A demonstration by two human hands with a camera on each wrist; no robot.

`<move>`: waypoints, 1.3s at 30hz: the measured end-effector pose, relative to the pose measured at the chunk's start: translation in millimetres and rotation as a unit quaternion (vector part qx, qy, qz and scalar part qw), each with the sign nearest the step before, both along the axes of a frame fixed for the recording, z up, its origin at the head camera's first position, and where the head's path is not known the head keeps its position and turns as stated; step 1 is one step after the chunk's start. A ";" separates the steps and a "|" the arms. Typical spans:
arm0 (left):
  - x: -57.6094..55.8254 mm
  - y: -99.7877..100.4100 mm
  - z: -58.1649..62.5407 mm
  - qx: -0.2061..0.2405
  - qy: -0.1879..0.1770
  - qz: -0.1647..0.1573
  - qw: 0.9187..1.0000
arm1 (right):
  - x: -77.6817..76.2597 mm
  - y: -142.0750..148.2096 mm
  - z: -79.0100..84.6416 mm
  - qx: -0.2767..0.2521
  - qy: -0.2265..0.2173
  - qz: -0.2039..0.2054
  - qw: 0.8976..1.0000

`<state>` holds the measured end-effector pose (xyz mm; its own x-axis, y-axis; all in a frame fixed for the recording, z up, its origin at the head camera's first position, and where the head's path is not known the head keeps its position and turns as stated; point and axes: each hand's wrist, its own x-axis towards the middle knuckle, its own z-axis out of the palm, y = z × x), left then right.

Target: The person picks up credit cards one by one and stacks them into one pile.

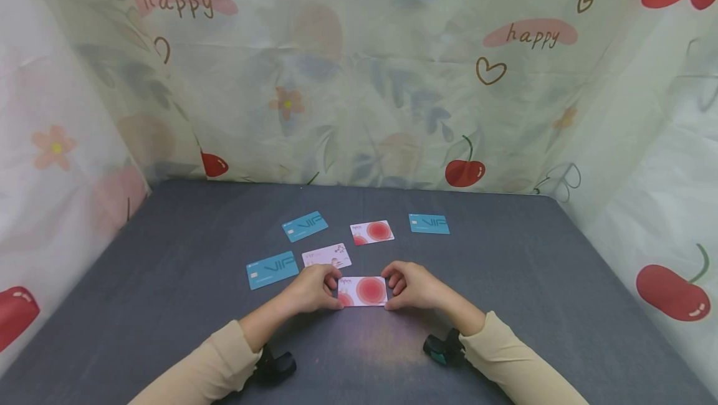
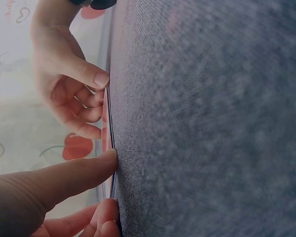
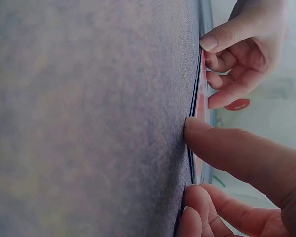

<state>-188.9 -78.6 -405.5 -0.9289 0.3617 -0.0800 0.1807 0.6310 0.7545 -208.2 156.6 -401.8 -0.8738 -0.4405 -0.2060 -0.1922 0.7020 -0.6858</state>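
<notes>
A white card with red circles [image 1: 363, 291] lies near the middle of the table, its long sides running left to right. My left hand [image 1: 310, 288] holds its left end, thumb at the near corner and fingers at the far one. At the opposite end my right hand [image 1: 414, 288] grips the card in the same way. In the left wrist view the card [image 2: 107, 126] shows edge-on, low against the dark cloth, between both hands. From the right wrist, my thumb [image 3: 222, 138] sits at the card's edge. Just beyond my left fingers is a pale pink card [image 1: 326, 256], partly covered by that hand.
Left of my hand lies a blue VIP card [image 1: 273, 270]. Farther back are a second blue card [image 1: 305, 226], another red-circle card [image 1: 373, 232] and a third blue card [image 1: 429, 223]. A dark cloth [image 1: 505, 305] covers the table; patterned curtains [image 1: 359, 81] enclose it.
</notes>
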 end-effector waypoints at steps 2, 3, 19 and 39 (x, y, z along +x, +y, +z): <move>0.1 0.1 0.5 0.000 -0.001 0.000 1.000 | -0.3 -0.1 -0.3 0.001 0.002 0.001 1.000; 0.0 0.1 0.6 0.000 -0.002 0.000 1.000 | -0.5 0.1 -0.5 0.001 0.003 0.002 1.000; 1.1 -0.2 1.7 -0.005 0.001 -0.002 1.000 | -0.5 -0.4 1.1 0.002 0.005 0.008 1.000; 0.5 -0.8 1.5 -0.006 0.005 -0.005 1.000 | -1.6 0.5 0.2 0.005 0.001 0.010 1.000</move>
<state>-188.4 -79.4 -403.9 -0.9263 0.3693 -0.0748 0.1946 0.6388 0.7443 -209.9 157.1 -401.5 -0.8649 -0.4566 -0.2087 -0.2078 0.7040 -0.6791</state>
